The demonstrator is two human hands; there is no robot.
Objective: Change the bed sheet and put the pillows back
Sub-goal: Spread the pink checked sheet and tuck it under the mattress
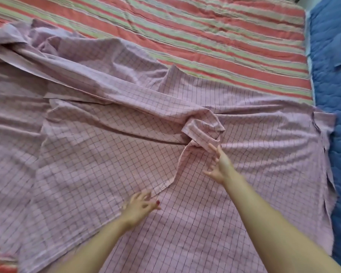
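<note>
Across the near half of the bed, a pink checked sheet (110,174) lies rumpled and only partly spread, covering a striped cover (224,40) whose red and green bands show beyond the sheet's far edge and again at its near left corner. Near the middle of the sheet a fold is bunched into a twisted lump, with a loose hem curving from it toward the person.

The right hand (218,164) is stretched out just on the near side of that lump, fingers spread and straight, the longest fingertip touching or almost touching the bunched cloth; the blur makes it hard to say which. It holds nothing.

The left hand (141,205) sits nearer the person, at the low end of the loose hem, its fingers loosely bent and a little apart, with red nails showing. Whether it pinches the hem or merely rests beside it cannot be told.

Right of the sheet's ragged side edge lies a blue quilted cover (335,75).
</note>
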